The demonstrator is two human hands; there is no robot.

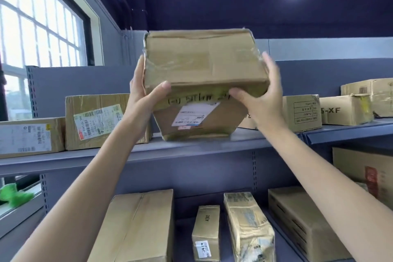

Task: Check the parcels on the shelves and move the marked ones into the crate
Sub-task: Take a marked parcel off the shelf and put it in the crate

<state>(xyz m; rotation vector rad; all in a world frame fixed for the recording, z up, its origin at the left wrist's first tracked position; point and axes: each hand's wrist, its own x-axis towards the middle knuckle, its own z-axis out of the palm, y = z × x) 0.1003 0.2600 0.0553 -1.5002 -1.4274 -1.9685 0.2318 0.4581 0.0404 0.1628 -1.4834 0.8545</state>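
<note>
Grey steel shelving carries taped cartons on two levels. Left hand and right hand grip a cardboard parcel by its sides — thumbs underneath — raised, tilted, above the upper shelf.

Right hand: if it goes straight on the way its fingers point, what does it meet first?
The right hand points up along the held parcel. Beyond its fingertips only the dark wall shows; the way looks free, though depth is unclear.
</note>
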